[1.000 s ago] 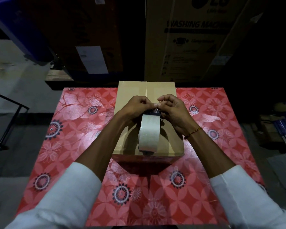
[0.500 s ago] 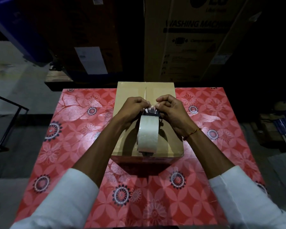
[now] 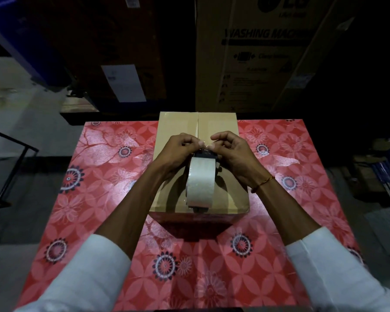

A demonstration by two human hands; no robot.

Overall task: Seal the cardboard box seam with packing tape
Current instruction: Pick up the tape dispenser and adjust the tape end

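A brown cardboard box (image 3: pixel 176 129) stands on the table with its flaps closed, and the seam (image 3: pixel 198 124) runs away from me down the middle. A roll of clear packing tape (image 3: pixel 200 181) in a dark dispenser rests upright on the box top, over the near half of the seam. My left hand (image 3: pixel 178 152) and my right hand (image 3: pixel 232 152) meet at the roll's far end. Both pinch the loose clear end of the tape (image 3: pixel 204 144) between thumb and fingers. The dispenser body is mostly hidden by the roll and my hands.
The table carries a red floral cloth (image 3: pixel 99 199). Behind it stand tall cartons, one a washing machine box (image 3: pixel 257 52), and a dark carton with a white label (image 3: pixel 124 83). A black metal frame (image 3: pixel 11 167) stands on the floor at left.
My fingertips have spread slightly apart along the tape's loose end, and a short clear strip now shows between them. The roll and the box have stayed in place.
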